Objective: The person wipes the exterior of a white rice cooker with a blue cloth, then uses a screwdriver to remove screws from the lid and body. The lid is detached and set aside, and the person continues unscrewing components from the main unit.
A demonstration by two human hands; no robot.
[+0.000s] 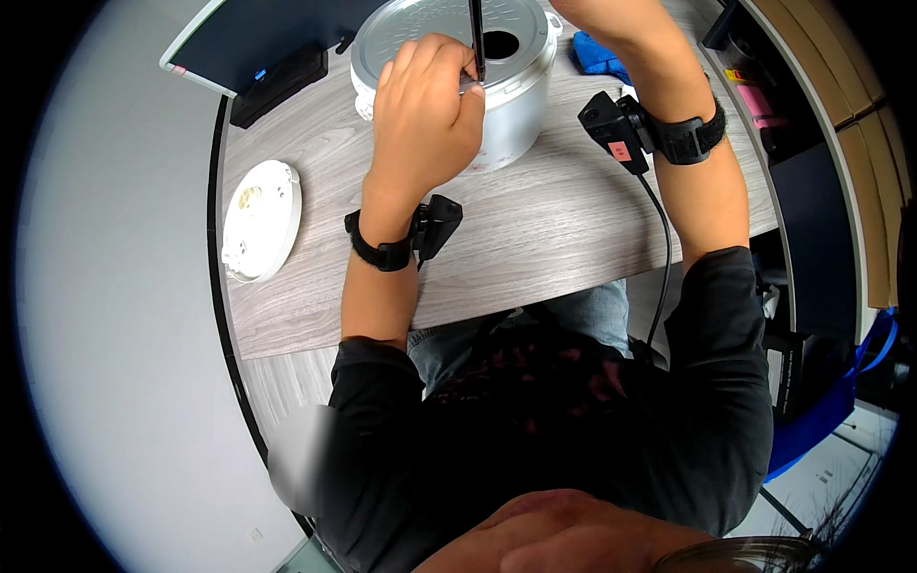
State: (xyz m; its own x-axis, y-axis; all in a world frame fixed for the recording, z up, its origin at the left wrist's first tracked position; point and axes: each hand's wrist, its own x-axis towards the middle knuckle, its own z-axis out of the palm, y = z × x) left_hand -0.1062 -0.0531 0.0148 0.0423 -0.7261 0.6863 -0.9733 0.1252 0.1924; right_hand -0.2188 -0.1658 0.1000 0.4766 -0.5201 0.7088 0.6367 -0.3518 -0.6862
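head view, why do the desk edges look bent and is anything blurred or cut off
Head view: fisheye distortion bows the grey wooden desk edges toward the dark circular rim; lighting is even and soft, with no harsh glare. A smeared patch sits at lower left, and the right hand is cut off at the top edge; the left hand is sharp.

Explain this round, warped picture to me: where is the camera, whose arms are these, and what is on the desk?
The camera sits on a person's head and looks down through a fisheye lens, so straight edges bend. The two forearms are the person's own; each wrist wears a black band with a small black box. The left hand grips a thin dark tool, held upright over a white round appliance lying upside down on the grey wooden desk. The right hand is mostly cut off at the top edge, so what it does is unclear. A white round plate lies to the left, a blue cloth to the right.
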